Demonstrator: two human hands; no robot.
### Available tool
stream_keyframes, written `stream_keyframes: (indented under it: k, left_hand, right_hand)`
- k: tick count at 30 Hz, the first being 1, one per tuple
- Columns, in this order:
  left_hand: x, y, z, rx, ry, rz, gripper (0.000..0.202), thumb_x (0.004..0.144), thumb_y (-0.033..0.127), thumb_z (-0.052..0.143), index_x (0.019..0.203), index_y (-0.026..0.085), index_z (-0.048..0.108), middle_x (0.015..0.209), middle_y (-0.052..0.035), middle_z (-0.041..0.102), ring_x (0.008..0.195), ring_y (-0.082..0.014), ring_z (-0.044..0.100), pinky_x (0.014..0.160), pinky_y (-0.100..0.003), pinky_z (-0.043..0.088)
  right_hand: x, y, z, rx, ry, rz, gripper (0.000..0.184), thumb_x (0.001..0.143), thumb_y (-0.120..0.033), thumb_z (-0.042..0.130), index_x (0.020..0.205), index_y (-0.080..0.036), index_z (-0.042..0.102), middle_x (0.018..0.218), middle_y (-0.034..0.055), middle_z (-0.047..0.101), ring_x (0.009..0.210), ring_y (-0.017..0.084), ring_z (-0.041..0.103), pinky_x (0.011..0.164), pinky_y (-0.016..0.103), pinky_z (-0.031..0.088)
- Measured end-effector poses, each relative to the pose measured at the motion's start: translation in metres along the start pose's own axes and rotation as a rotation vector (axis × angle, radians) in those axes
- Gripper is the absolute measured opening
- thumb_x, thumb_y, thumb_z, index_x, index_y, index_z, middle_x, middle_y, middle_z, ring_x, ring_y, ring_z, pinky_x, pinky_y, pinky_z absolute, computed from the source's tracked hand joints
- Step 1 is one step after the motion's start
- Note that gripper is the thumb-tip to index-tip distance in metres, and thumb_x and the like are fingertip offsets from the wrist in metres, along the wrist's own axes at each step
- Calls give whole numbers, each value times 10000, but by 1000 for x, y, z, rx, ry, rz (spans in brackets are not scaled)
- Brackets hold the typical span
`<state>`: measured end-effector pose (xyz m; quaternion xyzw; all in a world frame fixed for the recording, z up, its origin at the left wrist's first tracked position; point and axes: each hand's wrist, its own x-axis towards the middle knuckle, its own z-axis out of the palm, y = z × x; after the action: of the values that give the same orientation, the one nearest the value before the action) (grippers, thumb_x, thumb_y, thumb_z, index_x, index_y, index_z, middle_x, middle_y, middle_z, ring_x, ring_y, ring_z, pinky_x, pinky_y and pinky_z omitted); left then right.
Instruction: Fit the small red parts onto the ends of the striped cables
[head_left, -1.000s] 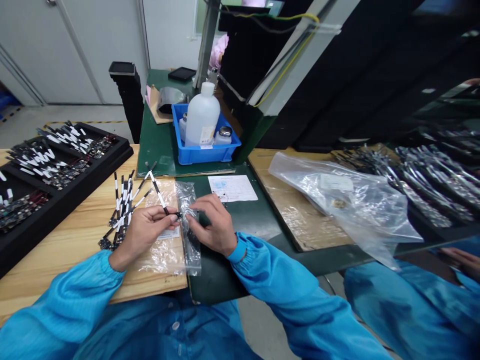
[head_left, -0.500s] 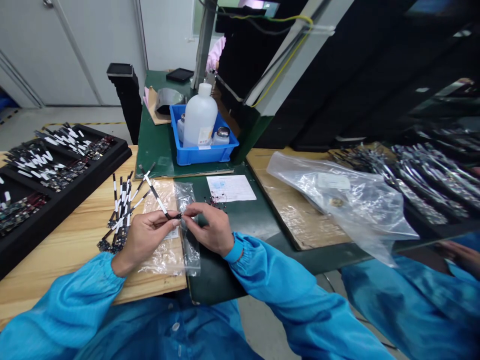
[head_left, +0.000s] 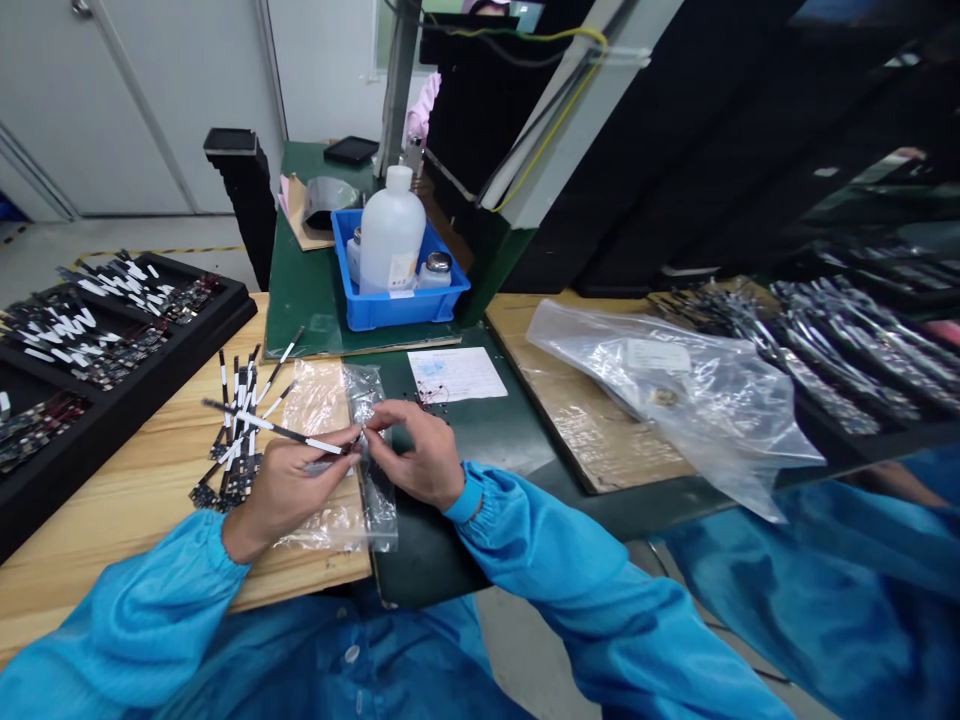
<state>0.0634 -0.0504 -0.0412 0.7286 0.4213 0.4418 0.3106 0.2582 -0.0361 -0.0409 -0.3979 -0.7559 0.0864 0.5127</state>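
My left hand [head_left: 289, 488] pinches a small circuit board with a long black-and-white flex strip [head_left: 281, 428] that points away to the left. The board's end is mostly covered by my fingers. My right hand [head_left: 418, 455] meets it there, thumb and forefinger pressed together at the board's end; what they grip is too small to make out. Under my hands lies a clear plastic bag [head_left: 381, 510]. Left of my left hand, a loose pile of similar boards with strips [head_left: 240, 470] rests on the wooden board. Beyond my right hand are several tiny parts with thin red wires [head_left: 431, 395].
At left stands a black tray [head_left: 150, 365] of boards. A blue bin [head_left: 409, 308] holds a white bottle [head_left: 391, 235] and smaller ones. A paper sheet [head_left: 472, 375] and a large plastic bag [head_left: 667, 375] lie to the right. A co-worker's blue sleeve [head_left: 795, 590] shows at lower right.
The flex strip in my left hand has swung down to the left, from steeply raised to nearly level. Both hands stay close together. The view has shifted slightly.
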Motion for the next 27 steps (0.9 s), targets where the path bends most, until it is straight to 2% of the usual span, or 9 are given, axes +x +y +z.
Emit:
stream_keyframes:
  k: [4, 8, 13, 22, 27]
  left_hand:
    - [1, 1, 1, 30, 33, 104, 265, 826, 151, 734, 1085, 186, 776, 1109, -40, 764, 924, -207, 766, 949, -297, 609]
    - [0, 2, 3, 33, 75, 115, 306, 815, 133, 741, 1108, 216, 768, 1101, -15, 770, 928, -207, 766, 929, -310, 626]
    - [-2, -3, 4, 21, 61, 142, 308, 818, 114, 732, 1108, 213, 767, 1119, -19, 765, 943, -207, 763, 958, -327, 617]
    - [-1, -2, 3, 29, 45, 147, 290, 832, 124, 716, 1107, 198, 767, 1106, -24, 770, 938, -203, 764, 934, -299, 620]
    - [3, 2, -1, 73, 24, 81, 258, 862, 194, 695, 1108, 209, 773, 1104, -40, 767, 945, -245, 763, 923, -356, 623]
  right_hand:
    - [-1, 3, 1, -26, 4, -75, 333, 854, -118, 644, 1152, -232, 553, 841, -2, 732, 763, 143, 718, 764, 258, 588]
    - [-1, 2, 1, -54, -1, -101, 339, 857, -111, 626, 1163, -234, 546, 834, 4, 728, 751, 153, 716, 742, 271, 591]
    - [-2, 2, 2, -67, -7, -94, 296, 854, -115, 616, 1117, -237, 553, 836, 4, 722, 754, 151, 716, 740, 269, 593]
    - [-1, 2, 2, -55, -32, -108, 156, 864, -102, 609, 969, -210, 566, 825, 17, 706, 748, 141, 689, 725, 246, 567]
    - [3, 1, -2, -62, -60, -108, 131, 884, -124, 614, 977, -215, 600, 820, 19, 716, 744, 156, 690, 725, 272, 558]
